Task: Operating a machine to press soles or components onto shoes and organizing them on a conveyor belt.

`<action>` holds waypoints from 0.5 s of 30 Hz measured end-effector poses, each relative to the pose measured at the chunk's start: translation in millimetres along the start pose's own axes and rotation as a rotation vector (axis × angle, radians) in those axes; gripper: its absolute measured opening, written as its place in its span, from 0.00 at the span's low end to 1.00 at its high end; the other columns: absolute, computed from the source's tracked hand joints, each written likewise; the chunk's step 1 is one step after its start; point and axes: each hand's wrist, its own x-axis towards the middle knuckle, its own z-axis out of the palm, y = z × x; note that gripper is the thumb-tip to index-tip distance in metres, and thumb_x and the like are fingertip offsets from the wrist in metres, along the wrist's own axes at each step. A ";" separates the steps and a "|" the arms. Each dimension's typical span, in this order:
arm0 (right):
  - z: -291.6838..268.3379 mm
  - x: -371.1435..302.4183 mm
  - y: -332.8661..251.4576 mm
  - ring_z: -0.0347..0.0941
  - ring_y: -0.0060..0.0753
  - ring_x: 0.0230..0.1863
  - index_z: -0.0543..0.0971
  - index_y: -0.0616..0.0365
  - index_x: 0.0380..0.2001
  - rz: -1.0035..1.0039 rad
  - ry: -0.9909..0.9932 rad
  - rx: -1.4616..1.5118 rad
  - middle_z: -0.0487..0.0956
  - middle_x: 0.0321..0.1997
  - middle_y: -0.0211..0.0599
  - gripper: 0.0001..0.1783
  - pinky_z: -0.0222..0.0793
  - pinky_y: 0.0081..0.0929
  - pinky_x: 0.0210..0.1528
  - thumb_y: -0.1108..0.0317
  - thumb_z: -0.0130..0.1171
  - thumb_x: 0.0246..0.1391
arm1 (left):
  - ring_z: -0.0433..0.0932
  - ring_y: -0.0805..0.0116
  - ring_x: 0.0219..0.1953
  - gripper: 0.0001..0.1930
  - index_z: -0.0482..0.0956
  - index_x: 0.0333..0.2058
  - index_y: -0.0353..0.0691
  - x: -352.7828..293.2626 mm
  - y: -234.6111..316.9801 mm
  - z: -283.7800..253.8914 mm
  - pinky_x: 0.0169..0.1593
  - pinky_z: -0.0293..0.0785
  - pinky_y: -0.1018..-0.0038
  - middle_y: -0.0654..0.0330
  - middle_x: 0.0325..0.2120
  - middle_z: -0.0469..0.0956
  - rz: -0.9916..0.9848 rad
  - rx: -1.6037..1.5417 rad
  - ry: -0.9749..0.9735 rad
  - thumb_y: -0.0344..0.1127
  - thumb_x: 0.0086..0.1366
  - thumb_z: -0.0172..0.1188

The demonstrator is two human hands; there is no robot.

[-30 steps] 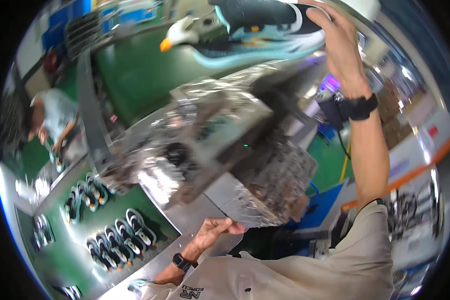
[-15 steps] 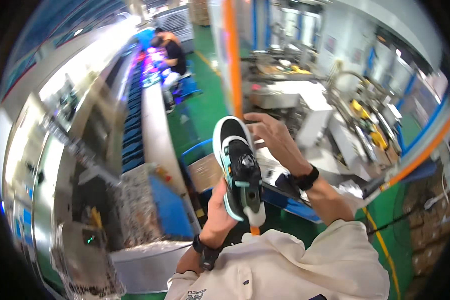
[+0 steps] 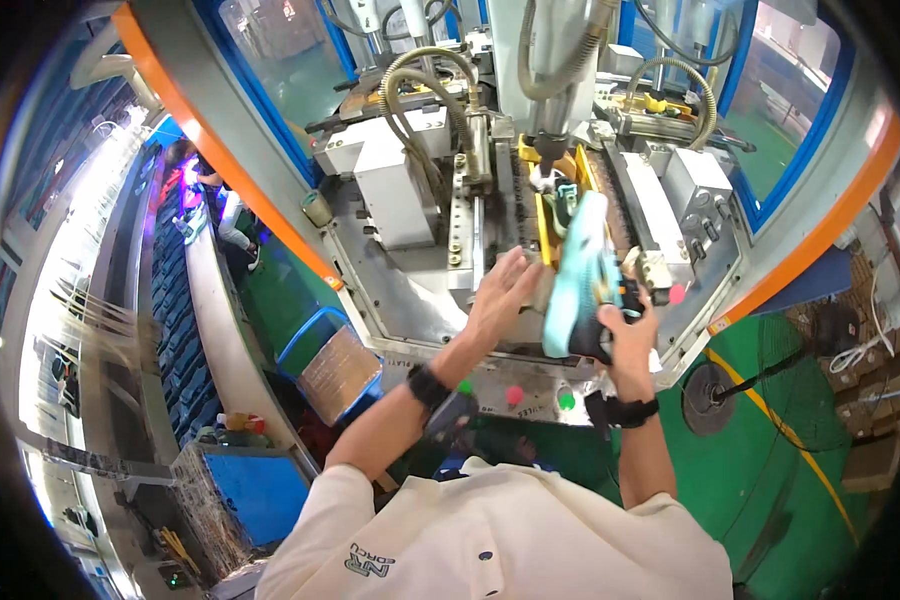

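My right hand (image 3: 630,338) is closed around a sneaker (image 3: 578,285), its pale turquoise sole turned to the left and its dark upper partly hidden behind the fingers. The shoe is tilted over the front of a metal press machine (image 3: 410,345). To the left of the shoe, my left hand (image 3: 503,295) is open with its fingers stretched out, apart from the sneaker. Beyond the sneaker, a dark item with pale trim (image 3: 566,203), perhaps another shoe, sits between yellow bars (image 3: 542,215) under the machine's vertical rod (image 3: 550,125).
Metal blocks (image 3: 395,195) and hoses flank the work slot. Green and red buttons (image 3: 515,395) line the machine's front edge. An orange-edged frame (image 3: 220,150) surrounds it. Left are a conveyor (image 3: 175,330), a co-worker (image 3: 232,215) and a cardboard-topped cart (image 3: 338,372). A fan (image 3: 710,400) stands right.
My view has swung right to face the machine. The sneaker has moved from my left hand into my right, over the machine's front. My left hand has let go of it.
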 end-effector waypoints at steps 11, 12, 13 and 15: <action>-51.0 16.7 -53.6 0.72 0.26 0.43 0.71 0.66 0.51 -0.187 0.381 -0.194 0.75 0.45 0.35 0.28 0.69 0.23 0.49 0.75 0.58 0.42 | 0.66 0.38 0.59 0.45 0.49 0.62 0.25 265.9 -80.6 18.0 0.62 0.65 0.57 0.33 0.59 0.61 -0.251 0.639 0.279 0.37 0.52 0.66; -52.5 20.2 -53.1 0.72 0.25 0.42 0.71 0.66 0.51 -0.204 0.434 -0.266 0.75 0.44 0.35 0.28 0.69 0.23 0.48 0.75 0.58 0.42 | 0.67 0.38 0.58 0.43 0.49 0.61 0.25 276.7 -87.9 10.2 0.61 0.66 0.56 0.33 0.57 0.63 -0.283 0.630 0.246 0.35 0.52 0.64; -50.1 27.6 -56.1 0.72 0.25 0.42 0.71 0.66 0.51 -0.209 0.439 -0.276 0.75 0.44 0.35 0.28 0.69 0.23 0.48 0.75 0.58 0.42 | 0.68 0.38 0.57 0.41 0.49 0.61 0.26 284.8 -90.5 1.3 0.60 0.67 0.55 0.32 0.55 0.64 -0.314 0.622 0.220 0.33 0.53 0.62; -42.7 47.2 -66.9 0.72 0.25 0.41 0.71 0.65 0.51 -0.184 0.424 -0.420 0.75 0.43 0.35 0.28 0.69 0.22 0.46 0.75 0.59 0.43 | 0.69 0.38 0.56 0.36 0.55 0.58 0.26 277.6 -79.7 -0.2 0.59 0.67 0.55 0.34 0.54 0.66 -0.334 0.671 0.302 0.30 0.52 0.59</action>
